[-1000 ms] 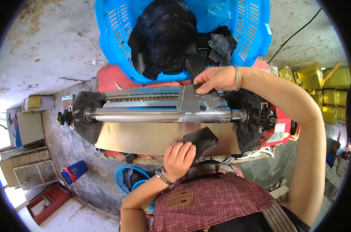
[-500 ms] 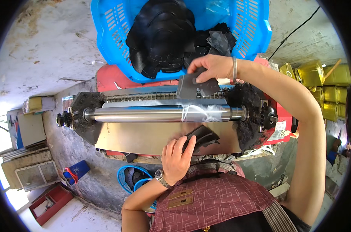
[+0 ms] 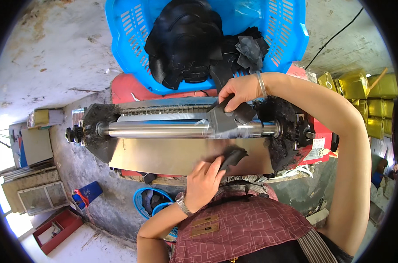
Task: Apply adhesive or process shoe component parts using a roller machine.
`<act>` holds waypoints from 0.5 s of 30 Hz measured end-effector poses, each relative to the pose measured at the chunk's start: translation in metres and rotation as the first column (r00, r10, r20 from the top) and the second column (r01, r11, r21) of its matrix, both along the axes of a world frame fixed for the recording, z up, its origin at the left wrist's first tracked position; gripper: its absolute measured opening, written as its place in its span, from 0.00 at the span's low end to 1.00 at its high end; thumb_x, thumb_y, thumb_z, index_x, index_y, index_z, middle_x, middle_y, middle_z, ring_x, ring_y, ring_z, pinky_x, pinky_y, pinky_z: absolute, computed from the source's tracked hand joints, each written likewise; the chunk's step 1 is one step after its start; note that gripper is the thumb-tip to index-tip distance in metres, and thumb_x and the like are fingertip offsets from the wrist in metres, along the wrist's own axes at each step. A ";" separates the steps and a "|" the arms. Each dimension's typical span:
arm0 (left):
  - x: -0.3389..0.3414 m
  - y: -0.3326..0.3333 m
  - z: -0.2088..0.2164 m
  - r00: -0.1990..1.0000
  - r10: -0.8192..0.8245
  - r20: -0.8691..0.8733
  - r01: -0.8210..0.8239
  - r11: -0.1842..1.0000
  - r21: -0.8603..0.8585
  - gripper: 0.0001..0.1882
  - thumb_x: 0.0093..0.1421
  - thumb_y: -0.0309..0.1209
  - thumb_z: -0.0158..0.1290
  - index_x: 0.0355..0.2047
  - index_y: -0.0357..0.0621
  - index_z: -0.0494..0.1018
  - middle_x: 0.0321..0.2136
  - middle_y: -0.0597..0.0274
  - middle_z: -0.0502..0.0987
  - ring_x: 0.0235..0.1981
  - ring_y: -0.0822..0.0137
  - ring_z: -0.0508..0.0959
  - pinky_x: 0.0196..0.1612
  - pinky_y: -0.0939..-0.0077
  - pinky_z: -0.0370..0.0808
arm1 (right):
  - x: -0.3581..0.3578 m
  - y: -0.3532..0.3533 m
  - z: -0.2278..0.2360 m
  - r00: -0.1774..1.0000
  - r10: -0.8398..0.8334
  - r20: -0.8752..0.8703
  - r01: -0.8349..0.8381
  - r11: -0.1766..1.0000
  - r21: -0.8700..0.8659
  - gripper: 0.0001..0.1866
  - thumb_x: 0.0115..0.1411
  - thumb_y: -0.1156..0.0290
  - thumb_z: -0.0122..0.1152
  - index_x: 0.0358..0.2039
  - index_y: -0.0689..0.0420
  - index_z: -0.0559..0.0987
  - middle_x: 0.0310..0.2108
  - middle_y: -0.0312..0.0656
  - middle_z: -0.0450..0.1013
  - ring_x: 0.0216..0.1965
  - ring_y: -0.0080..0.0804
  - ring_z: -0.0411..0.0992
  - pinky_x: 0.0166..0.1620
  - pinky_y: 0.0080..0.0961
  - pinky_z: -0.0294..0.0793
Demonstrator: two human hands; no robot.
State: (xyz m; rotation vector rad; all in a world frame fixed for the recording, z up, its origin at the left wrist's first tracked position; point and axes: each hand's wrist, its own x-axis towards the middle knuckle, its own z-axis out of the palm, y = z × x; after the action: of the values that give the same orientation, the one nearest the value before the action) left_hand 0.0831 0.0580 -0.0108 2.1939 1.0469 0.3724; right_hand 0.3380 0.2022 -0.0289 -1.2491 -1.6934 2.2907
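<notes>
A wide machine with a shiny metal roller (image 3: 159,129) lies across in front of me. My right hand (image 3: 243,91) pinches a flat dark grey leather-like piece (image 3: 222,123) between thumb and fingers. The lower end of that piece hangs over the right part of the roller. My left hand (image 3: 203,182) is closed on a few black leather-like pieces (image 3: 235,156), just above the smooth metal plate (image 3: 164,153) on my side of the roller. Its fingertips are partly hidden behind the pieces.
Beyond the machine stands a blue plastic basket (image 3: 124,48) with a heap of black pieces (image 3: 183,44). Dark, grimy end blocks (image 3: 284,131) flank the roller. Yellow containers (image 3: 381,111) are stacked at the right; a smaller blue basket (image 3: 140,206) stands low at the left.
My right hand has come nearer to me, bringing its piece down over the roller. The left hand has shifted slightly right, and its pieces are less fanned out.
</notes>
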 end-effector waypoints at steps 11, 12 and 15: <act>0.017 0.010 -0.021 0.997 -0.068 -0.026 0.073 0.874 0.480 0.13 0.40 0.23 0.51 0.31 0.42 0.70 0.37 0.59 0.72 0.36 0.61 0.70 0.34 0.70 0.69 | -0.003 -0.005 0.020 0.925 -0.251 -0.286 0.165 0.942 -0.291 0.17 0.48 0.73 0.61 0.40 0.61 0.72 0.34 0.36 0.72 0.36 0.21 0.70 0.40 0.22 0.69; 0.019 0.014 -0.020 0.999 -0.031 -0.033 0.043 0.878 0.476 0.12 0.40 0.23 0.50 0.29 0.42 0.70 0.38 0.59 0.72 0.36 0.61 0.70 0.34 0.70 0.69 | -0.010 -0.004 0.018 0.947 -0.177 -0.268 0.110 0.963 -0.246 0.17 0.47 0.72 0.62 0.39 0.61 0.73 0.33 0.36 0.72 0.36 0.21 0.70 0.40 0.22 0.69; 0.016 0.014 0.000 0.984 -0.060 0.165 0.030 0.984 0.177 0.10 0.44 0.26 0.53 0.30 0.43 0.71 0.30 0.58 0.74 0.26 0.58 0.72 0.28 0.72 0.69 | -0.003 -0.006 -0.007 0.988 -0.032 -0.152 0.012 0.991 -0.132 0.17 0.47 0.71 0.62 0.39 0.60 0.73 0.33 0.36 0.71 0.36 0.21 0.69 0.39 0.23 0.69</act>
State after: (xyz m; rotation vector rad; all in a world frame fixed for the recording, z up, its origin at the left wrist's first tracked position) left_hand 0.0993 0.0723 -0.0107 2.2882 0.8994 0.6403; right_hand 0.3347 0.1964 -0.0356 -1.0719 -1.4954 2.4488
